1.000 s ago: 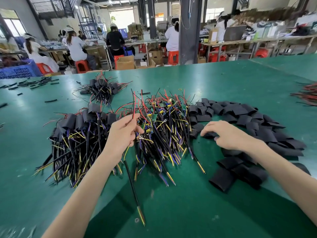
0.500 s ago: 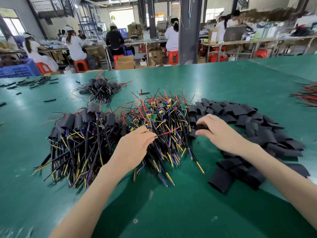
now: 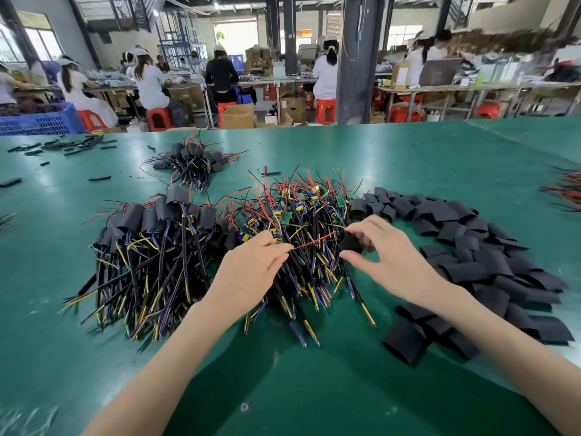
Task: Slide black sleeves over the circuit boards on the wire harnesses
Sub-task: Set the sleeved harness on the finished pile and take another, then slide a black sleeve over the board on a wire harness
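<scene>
A heap of wire harnesses with bare green circuit boards (image 3: 295, 221) lies in the middle of the green table (image 3: 408, 158). My left hand (image 3: 251, 269) rests on this heap and pinches a harness by its red wire (image 3: 314, 240), which points right. My right hand (image 3: 380, 256) pinches one black sleeve (image 3: 350, 242) just right of the wire's tip, a small gap between them. Loose black sleeves (image 3: 478, 247) are piled to the right. Harnesses wearing sleeves (image 3: 147, 243) lie in a heap to the left.
A smaller bundle of sleeved harnesses (image 3: 191, 162) sits further back. Short black tube pieces (image 3: 63, 147) are scattered at the far left. More red and black wires (image 3: 566, 190) lie at the right edge. People work at benches beyond the table.
My left hand dropped from a raised hold onto the middle heap and now pinches a red wire. My right hand lifted a black sleeve off the pile and brought it toward the wire.
</scene>
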